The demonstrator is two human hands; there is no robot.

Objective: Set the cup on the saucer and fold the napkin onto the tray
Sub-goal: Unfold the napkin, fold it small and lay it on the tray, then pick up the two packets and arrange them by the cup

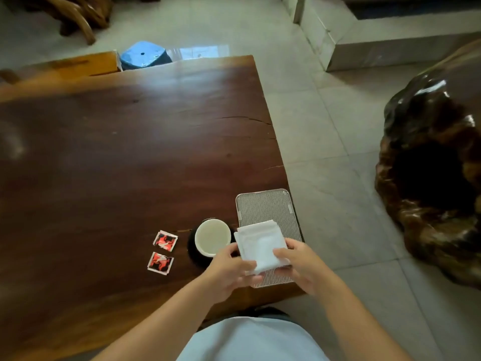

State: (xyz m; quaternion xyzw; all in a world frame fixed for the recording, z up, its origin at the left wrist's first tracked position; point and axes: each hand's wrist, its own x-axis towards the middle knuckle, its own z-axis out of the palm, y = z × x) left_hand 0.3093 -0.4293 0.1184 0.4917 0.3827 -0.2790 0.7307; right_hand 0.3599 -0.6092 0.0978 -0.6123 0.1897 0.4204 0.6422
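Item: folded white cloth napkin (260,243), held over the near end of the ribbed grey rectangular tray (268,207) at the dark wooden table's (130,152) corner. Left hand (229,267) pinches its near-left corner; right hand (299,261) grips its near-right edge. Likely light, limp, prone to unfolding; best held at both edges. Pale round cup (212,237) sits on a dark saucer (192,250) just left of the tray; probably fragile.
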